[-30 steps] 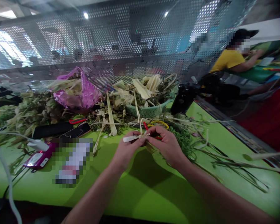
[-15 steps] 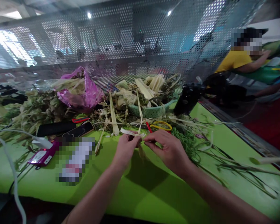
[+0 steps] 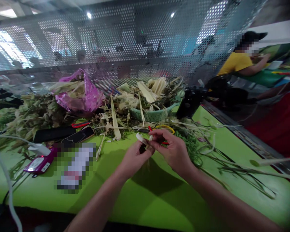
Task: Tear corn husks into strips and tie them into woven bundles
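My left hand (image 3: 136,158) is closed in a pinch on a pale dried husk strip (image 3: 140,138), whose whitish end sticks up above the thumb. My right hand (image 3: 174,151) meets it fingertip to fingertip and pinches the same small pale piece. Both hands are held over the green tabletop (image 3: 125,199), and the fingers hide most of what they grip. Just behind them lie a yellow-handled tool (image 3: 168,128), partly covered by my right hand, and a long husk strip (image 3: 115,124). A tangle of green cord (image 3: 194,146) is beside my right hand.
Behind stand a green basket (image 3: 149,116) heaped with husks, a pink plastic bag (image 3: 93,96) and a black cylinder (image 3: 189,103). At left are dark phones (image 3: 78,134), a red-edged cutter (image 3: 81,124) and a purple power strip (image 3: 42,162). Stalks lie right; a person in yellow (image 3: 236,62) sits beyond.
My hands have come closer together, and my left hand has shifted slightly right. A long thin strip that rose upright above my fingers no longer shows there. The view has turned slightly right.
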Motion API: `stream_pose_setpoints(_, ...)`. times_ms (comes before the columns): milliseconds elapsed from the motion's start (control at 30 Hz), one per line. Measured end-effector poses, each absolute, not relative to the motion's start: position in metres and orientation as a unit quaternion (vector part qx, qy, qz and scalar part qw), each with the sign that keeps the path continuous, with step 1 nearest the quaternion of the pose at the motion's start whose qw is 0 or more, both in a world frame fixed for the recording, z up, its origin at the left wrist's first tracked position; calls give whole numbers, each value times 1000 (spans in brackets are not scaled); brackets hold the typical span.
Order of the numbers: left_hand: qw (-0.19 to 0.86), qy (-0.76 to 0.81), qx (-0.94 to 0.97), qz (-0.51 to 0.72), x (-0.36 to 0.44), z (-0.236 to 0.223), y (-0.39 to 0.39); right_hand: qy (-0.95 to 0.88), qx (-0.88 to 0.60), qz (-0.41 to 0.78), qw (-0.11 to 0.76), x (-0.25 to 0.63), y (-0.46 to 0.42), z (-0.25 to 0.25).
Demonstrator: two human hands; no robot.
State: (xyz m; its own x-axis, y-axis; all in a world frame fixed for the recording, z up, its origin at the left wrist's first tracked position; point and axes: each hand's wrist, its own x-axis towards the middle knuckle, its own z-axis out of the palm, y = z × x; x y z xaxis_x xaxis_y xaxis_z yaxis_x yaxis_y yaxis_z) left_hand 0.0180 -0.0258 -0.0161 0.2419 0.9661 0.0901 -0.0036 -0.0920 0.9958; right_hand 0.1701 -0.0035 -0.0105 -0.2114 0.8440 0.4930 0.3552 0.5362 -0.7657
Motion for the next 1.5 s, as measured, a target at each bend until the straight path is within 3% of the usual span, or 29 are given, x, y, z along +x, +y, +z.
stream_pose_setpoints(133,536,437,530,491,18,-15,-25,-713,-393,289,504,168,-7,-6)
stream_pose_setpoints(267,532,457,491,517,15,-13,-24,-725,-389,228,520,169,-9,-1)
stream_pose_setpoints(433,539,458,464,534,15,-13,-26,-789,-366,145,471,170,-5,-4)
stream_pose_setpoints(800,531,463,441,556,17,-15,-24,-821,-408,118,382,165,-13,-6)
stream_pose_setpoints(1133,541,465,456,532,12,-14,-23,-671,-423,383,473,166,-3,-8)
stream_pose_setpoints(1367,526,476,496,501,14,-19,-21,-770,-358,211,484,167,-11,-3)
stream_pose_setpoints(1500,482,487,560,466,13,-23,-20,-809,-326,178,457,169,-11,1)
